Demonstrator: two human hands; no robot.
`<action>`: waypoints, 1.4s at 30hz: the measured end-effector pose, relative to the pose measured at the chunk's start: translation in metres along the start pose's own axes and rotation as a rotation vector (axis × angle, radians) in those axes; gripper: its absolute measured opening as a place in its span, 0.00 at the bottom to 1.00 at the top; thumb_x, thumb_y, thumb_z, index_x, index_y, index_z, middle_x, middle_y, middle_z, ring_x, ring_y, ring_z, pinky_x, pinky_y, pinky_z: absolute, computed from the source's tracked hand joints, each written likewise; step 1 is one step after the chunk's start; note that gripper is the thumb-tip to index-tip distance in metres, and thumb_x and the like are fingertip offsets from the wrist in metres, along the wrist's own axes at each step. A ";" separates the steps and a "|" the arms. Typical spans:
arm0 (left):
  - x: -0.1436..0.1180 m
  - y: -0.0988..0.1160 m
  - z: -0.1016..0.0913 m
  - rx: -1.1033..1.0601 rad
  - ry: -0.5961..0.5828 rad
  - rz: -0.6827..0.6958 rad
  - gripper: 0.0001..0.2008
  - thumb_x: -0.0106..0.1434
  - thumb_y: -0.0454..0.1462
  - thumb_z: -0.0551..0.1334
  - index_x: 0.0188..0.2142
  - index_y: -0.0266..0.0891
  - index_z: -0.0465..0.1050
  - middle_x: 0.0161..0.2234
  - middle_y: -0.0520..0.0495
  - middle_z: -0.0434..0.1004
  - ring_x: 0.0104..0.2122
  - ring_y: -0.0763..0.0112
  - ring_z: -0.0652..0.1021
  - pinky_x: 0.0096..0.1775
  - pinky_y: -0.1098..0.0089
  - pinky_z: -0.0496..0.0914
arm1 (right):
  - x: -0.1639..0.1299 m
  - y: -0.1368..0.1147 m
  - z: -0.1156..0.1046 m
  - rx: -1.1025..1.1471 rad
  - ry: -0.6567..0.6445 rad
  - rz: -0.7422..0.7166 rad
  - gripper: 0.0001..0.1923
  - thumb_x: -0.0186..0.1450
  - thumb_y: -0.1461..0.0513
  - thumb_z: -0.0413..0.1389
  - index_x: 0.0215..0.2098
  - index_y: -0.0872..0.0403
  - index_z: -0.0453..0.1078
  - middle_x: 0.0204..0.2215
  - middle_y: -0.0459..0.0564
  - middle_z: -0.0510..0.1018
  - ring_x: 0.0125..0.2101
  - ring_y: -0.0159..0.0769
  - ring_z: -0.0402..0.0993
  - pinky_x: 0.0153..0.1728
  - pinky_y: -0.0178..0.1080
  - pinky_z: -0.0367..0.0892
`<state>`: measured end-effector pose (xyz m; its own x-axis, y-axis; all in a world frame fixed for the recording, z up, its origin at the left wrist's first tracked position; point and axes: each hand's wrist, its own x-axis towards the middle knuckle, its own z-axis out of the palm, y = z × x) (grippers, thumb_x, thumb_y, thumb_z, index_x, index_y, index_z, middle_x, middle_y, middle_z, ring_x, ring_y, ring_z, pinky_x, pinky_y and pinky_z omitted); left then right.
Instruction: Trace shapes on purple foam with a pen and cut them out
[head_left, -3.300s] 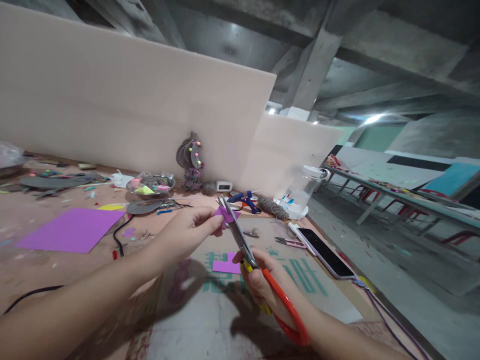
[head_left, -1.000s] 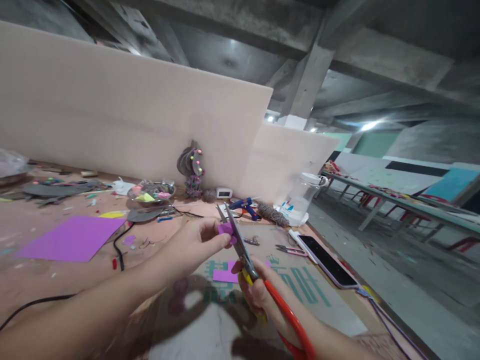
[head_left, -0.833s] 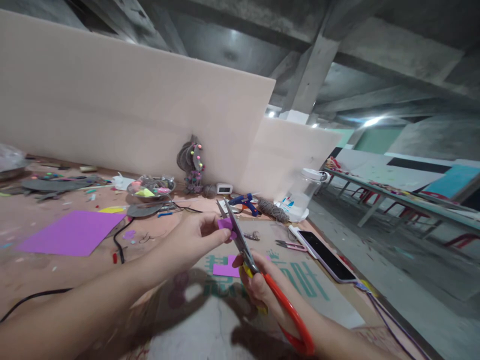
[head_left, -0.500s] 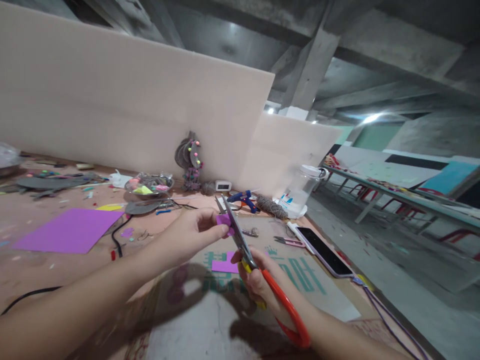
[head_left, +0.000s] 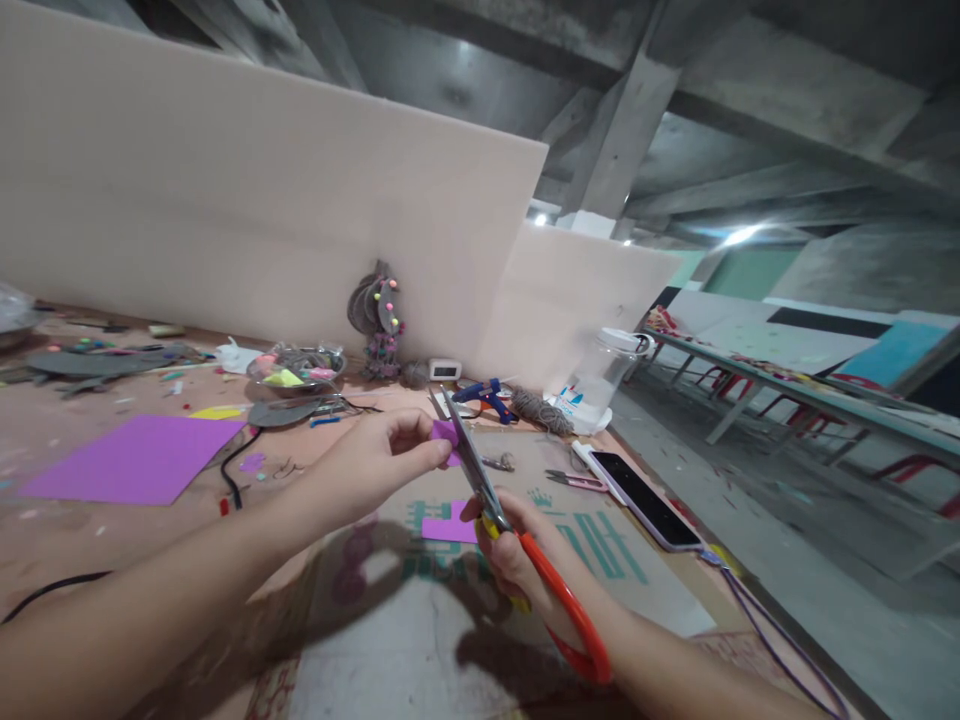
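Between the thumb and fingers of my left hand (head_left: pixel 409 450) is a small purple piece (head_left: pixel 444 432), paper or thin foam. My right hand (head_left: pixel 525 560) grips scissors (head_left: pixel 474 465) with red and yellow handles. Their blades point up and away, slightly parted, right at the edge of the purple piece. Below them, a purple offcut (head_left: pixel 448 525) lies on a board with green printed characters, partly covered by my right hand. A larger purple sheet (head_left: pixel 135 460) rests on the table to the left.
A blue glue gun (head_left: pixel 484 397), grey yarn (head_left: pixel 541 411) and a clear jug (head_left: pixel 598 380) stand behind my hands. Pink snips (head_left: pixel 577 481) and a phone (head_left: pixel 649 505) lie to the right. A bowl of scraps (head_left: pixel 296 370) and black cable (head_left: pixel 231 468) are left.
The view has shifted very slightly. The scissor blades look a little closer together at the purple piece, while both hands stay in nearly the same place.
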<state>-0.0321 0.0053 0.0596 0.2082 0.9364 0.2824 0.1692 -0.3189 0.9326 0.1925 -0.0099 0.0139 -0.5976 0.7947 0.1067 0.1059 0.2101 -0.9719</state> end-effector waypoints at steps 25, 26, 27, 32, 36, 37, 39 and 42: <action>0.002 0.008 -0.003 0.046 0.027 0.127 0.10 0.63 0.39 0.60 0.26 0.38 0.70 0.31 0.50 0.73 0.33 0.71 0.74 0.37 0.69 0.67 | 0.001 -0.005 0.000 0.016 0.014 0.036 0.32 0.61 0.38 0.55 0.46 0.55 0.64 0.22 0.39 0.59 0.20 0.26 0.52 0.20 0.32 0.48; 0.002 0.008 -0.003 0.046 0.028 0.124 0.10 0.63 0.39 0.60 0.26 0.38 0.70 0.31 0.50 0.74 0.34 0.70 0.74 0.38 0.69 0.67 | 0.001 -0.005 0.000 0.017 0.012 0.034 0.32 0.61 0.38 0.55 0.46 0.55 0.64 0.22 0.39 0.58 0.20 0.26 0.51 0.20 0.32 0.48; 0.002 0.009 -0.004 0.047 0.030 0.119 0.10 0.63 0.39 0.61 0.26 0.38 0.70 0.31 0.50 0.74 0.34 0.70 0.74 0.38 0.69 0.67 | 0.001 -0.005 0.000 0.017 0.009 0.031 0.32 0.61 0.38 0.55 0.46 0.55 0.64 0.21 0.38 0.58 0.19 0.25 0.51 0.19 0.32 0.48; 0.002 0.010 -0.005 0.061 0.044 0.086 0.09 0.62 0.39 0.61 0.26 0.38 0.71 0.30 0.49 0.75 0.33 0.70 0.74 0.37 0.69 0.68 | 0.001 -0.005 0.000 0.015 0.007 0.038 0.31 0.61 0.38 0.55 0.46 0.55 0.64 0.21 0.38 0.57 0.19 0.25 0.49 0.19 0.32 0.46; 0.003 0.010 -0.006 0.065 0.047 0.080 0.10 0.62 0.40 0.61 0.26 0.38 0.71 0.31 0.48 0.76 0.33 0.70 0.75 0.38 0.69 0.68 | 0.001 -0.006 0.000 0.012 0.013 0.042 0.31 0.61 0.38 0.55 0.46 0.55 0.64 0.20 0.37 0.56 0.18 0.25 0.48 0.19 0.33 0.46; 0.003 0.009 -0.006 0.063 0.047 0.084 0.10 0.62 0.40 0.61 0.26 0.38 0.71 0.31 0.48 0.76 0.33 0.70 0.75 0.38 0.69 0.68 | 0.001 -0.006 0.000 0.013 0.013 0.044 0.31 0.62 0.38 0.55 0.46 0.55 0.64 0.20 0.37 0.56 0.18 0.25 0.48 0.19 0.33 0.46; 0.004 0.010 -0.007 0.061 0.048 0.093 0.10 0.61 0.40 0.61 0.26 0.38 0.71 0.31 0.48 0.76 0.33 0.70 0.75 0.38 0.69 0.68 | 0.001 -0.006 0.001 0.014 0.016 0.044 0.31 0.61 0.38 0.55 0.46 0.55 0.65 0.20 0.37 0.56 0.18 0.25 0.49 0.18 0.32 0.46; 0.004 0.009 -0.007 0.061 0.052 0.092 0.10 0.61 0.40 0.61 0.26 0.38 0.70 0.30 0.49 0.75 0.32 0.70 0.74 0.38 0.69 0.68 | 0.001 -0.007 0.000 0.015 0.017 0.043 0.32 0.60 0.38 0.56 0.45 0.56 0.65 0.20 0.37 0.57 0.18 0.24 0.48 0.18 0.32 0.46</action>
<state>-0.0364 0.0072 0.0712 0.1759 0.9088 0.3784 0.2106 -0.4103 0.8873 0.1906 -0.0106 0.0210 -0.5787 0.8127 0.0678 0.1192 0.1666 -0.9788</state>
